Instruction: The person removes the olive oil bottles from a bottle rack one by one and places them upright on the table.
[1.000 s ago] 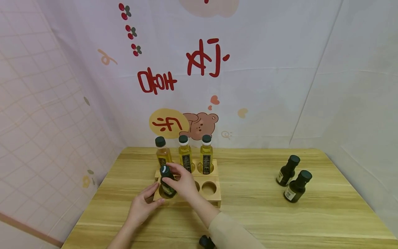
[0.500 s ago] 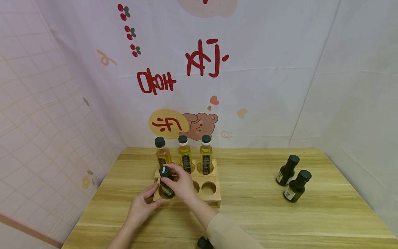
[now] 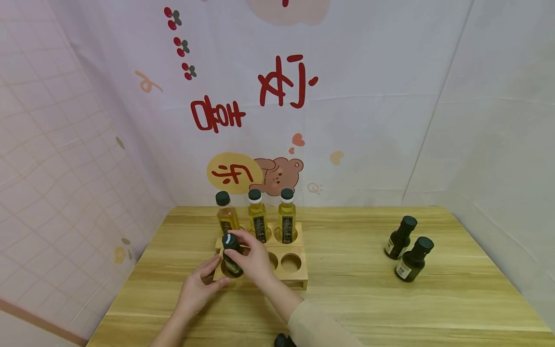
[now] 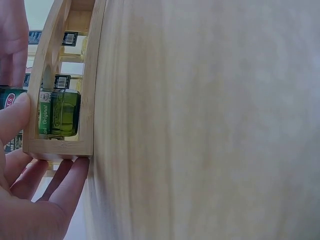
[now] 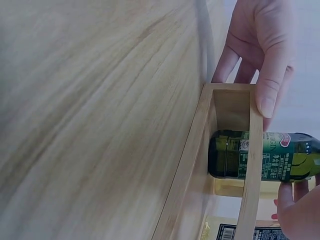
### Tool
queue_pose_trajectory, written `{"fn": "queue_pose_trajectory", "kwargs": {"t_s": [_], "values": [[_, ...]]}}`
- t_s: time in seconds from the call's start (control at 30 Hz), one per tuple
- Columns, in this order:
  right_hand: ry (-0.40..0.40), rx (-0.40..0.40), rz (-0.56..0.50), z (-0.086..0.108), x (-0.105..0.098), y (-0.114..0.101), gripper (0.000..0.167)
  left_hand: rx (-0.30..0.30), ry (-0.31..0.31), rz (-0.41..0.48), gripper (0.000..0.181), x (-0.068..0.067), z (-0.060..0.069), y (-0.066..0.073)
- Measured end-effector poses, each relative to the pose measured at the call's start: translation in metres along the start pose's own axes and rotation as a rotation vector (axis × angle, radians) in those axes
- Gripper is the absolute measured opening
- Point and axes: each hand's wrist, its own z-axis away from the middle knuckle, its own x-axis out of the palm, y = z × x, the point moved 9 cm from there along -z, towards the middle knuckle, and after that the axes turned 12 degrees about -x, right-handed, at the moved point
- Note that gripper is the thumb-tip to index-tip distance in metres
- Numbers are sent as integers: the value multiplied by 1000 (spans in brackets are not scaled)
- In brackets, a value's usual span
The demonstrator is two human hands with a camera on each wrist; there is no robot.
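Note:
My right hand point(image 3: 256, 260) pinches a dark green glass olive oil bottle point(image 3: 231, 260) near its neck, beneath the dark cap. The bottle stands in the front left hole of a two-tier wooden bottle rack point(image 3: 299, 277). Through the rack's open side, the right wrist view shows the bottle's lower body point(image 5: 230, 152) inside the frame, close to the table. My left hand point(image 3: 197, 289) grips the rack's left end. In the left wrist view its thumb lies at the top board and its fingers press the end point(image 4: 55, 147).
On the back tier stand three clear bottles of yellow oil, one at the right point(image 3: 287, 219). Two dark bottles stand on the table at the right, a farther one point(image 3: 401, 238) and a nearer one point(image 3: 414, 260). A black object point(image 3: 283, 340) shows beside my right sleeve.
The olive oil bottle has sunk slightly deeper into its hole, and my right hand has come down a little with it. My left hand keeps its grip on the rack.

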Motion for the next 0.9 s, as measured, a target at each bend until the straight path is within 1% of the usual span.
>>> {"fn": "queue_pose_trajectory", "kwargs": {"t_s": [0.3,0.57,0.67,0.9], "values": [[14,-13,-8,1,-2,-3,40,-9,1,-9,69,0,0,0],[49,-6,-45,1,-6,-5,41,-10,-5,-12,71,1,0,0],[57,-8,-61,-1,-8,-11,42,-3,-3,-8,72,1,0,0],[86,-15,-94,-7,-14,-40,43,3,-6,-7,72,1,1,1]]}}
